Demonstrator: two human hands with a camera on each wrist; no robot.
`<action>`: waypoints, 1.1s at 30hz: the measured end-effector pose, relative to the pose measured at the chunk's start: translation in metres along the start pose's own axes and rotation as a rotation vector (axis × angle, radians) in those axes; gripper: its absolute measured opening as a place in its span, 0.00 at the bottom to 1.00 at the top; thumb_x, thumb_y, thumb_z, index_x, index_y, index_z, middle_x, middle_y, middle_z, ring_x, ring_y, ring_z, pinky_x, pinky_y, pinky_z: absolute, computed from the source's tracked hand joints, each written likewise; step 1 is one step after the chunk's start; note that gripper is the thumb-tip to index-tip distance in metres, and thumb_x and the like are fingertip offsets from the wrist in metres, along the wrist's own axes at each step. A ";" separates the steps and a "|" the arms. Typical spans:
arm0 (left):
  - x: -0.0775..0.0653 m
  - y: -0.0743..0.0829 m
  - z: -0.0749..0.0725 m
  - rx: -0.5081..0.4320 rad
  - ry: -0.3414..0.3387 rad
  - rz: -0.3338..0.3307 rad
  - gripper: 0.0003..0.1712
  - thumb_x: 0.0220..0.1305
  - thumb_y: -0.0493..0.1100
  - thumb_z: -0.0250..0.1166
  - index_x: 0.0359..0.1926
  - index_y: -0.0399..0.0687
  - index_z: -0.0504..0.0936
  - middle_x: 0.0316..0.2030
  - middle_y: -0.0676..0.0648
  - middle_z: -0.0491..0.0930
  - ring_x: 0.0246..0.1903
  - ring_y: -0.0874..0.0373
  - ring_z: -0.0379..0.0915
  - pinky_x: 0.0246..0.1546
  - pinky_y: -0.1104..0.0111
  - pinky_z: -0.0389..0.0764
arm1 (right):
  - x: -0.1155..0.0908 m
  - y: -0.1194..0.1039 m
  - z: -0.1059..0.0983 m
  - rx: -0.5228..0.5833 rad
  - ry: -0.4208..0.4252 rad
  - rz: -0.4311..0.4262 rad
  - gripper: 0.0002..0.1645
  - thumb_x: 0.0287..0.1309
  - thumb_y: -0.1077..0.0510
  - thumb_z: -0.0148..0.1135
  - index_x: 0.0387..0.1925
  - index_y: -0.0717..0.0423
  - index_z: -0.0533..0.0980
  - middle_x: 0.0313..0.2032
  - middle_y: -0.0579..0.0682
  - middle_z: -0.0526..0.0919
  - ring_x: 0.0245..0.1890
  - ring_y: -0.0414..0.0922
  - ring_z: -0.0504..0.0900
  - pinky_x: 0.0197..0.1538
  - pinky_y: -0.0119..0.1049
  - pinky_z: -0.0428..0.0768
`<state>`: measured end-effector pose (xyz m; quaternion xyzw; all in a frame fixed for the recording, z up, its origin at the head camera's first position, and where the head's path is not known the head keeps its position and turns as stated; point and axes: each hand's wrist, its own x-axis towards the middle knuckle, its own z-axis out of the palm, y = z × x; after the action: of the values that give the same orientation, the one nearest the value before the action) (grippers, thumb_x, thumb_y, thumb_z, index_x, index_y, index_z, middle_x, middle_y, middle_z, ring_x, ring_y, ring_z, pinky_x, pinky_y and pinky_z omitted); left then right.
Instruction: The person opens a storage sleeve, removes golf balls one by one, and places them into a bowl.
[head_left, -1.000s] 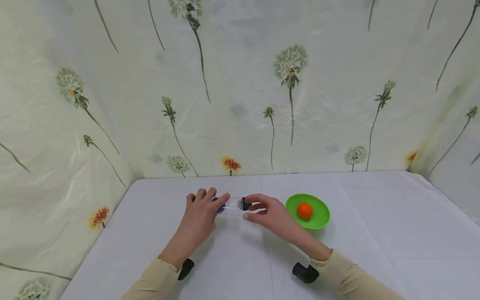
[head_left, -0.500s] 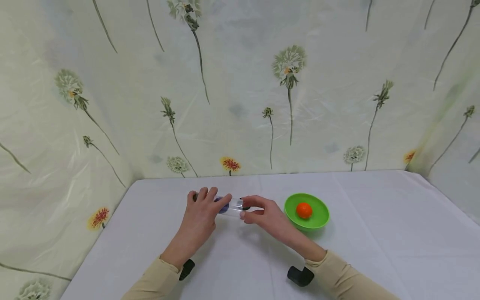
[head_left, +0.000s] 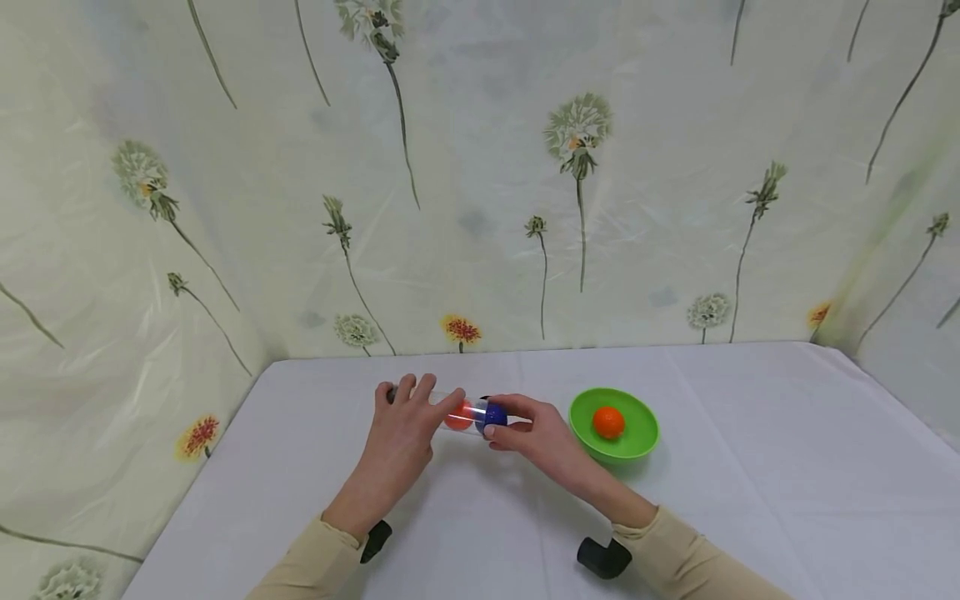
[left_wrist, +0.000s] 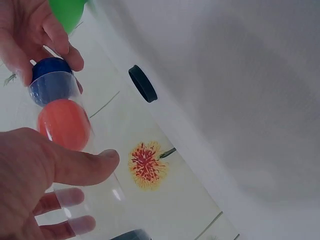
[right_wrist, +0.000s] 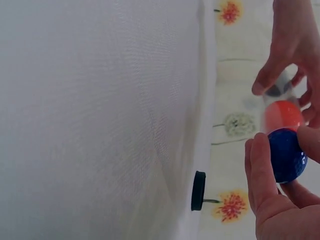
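My left hand (head_left: 401, 429) grips a clear plastic tube (left_wrist: 102, 175) held sideways above the table, its thumb along the near side. Inside, a red-orange ball (head_left: 459, 415) sits just right of that hand. A dark blue ball (head_left: 492, 417) is at the tube's right end, partly out of the mouth. The fingers and thumb of my right hand (head_left: 551, 437) pinch this blue ball. A dark end piece (left_wrist: 131, 235) shows at the tube's other end. Apart from both hands, a black round cap (left_wrist: 143, 83) lies on the white cloth.
A green bowl (head_left: 647, 437) with an orange ball (head_left: 608, 422) in it stands just right of my right hand. White cloth (head_left: 765, 467) covers the table. A flower-patterned curtain (head_left: 480, 208) rises behind its far edge.
The black cap, earlier at my right fingers by the tube's end, is now away from the tube. The blue ball has slid right to the mouth, and the red-orange ball has come into sight.
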<state>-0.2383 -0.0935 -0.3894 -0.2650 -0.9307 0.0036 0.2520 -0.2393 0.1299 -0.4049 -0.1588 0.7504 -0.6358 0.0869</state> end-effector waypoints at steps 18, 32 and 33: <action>-0.005 0.000 0.008 -0.098 -0.024 -0.062 0.37 0.53 0.32 0.73 0.63 0.62 0.74 0.51 0.46 0.72 0.51 0.47 0.65 0.50 0.49 0.67 | -0.003 -0.001 -0.007 -0.098 0.036 -0.001 0.28 0.60 0.56 0.69 0.61 0.56 0.73 0.59 0.55 0.75 0.46 0.50 0.81 0.48 0.40 0.81; -0.008 -0.005 0.010 -0.048 0.016 -0.033 0.39 0.49 0.34 0.76 0.63 0.60 0.74 0.49 0.47 0.72 0.47 0.48 0.67 0.45 0.52 0.69 | -0.012 0.000 -0.026 -0.139 0.045 -0.029 0.29 0.58 0.59 0.70 0.61 0.57 0.73 0.58 0.56 0.75 0.50 0.51 0.80 0.48 0.39 0.81; -0.008 -0.006 0.010 -0.049 0.024 -0.028 0.39 0.49 0.34 0.76 0.62 0.59 0.74 0.49 0.47 0.72 0.47 0.48 0.67 0.44 0.52 0.69 | -0.013 -0.001 -0.027 -0.144 0.051 -0.019 0.29 0.57 0.59 0.70 0.60 0.56 0.74 0.58 0.56 0.75 0.50 0.50 0.80 0.48 0.39 0.81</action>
<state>-0.2402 -0.1012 -0.4012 -0.2579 -0.9311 -0.0260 0.2567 -0.2359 0.1597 -0.3998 -0.1556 0.7944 -0.5850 0.0499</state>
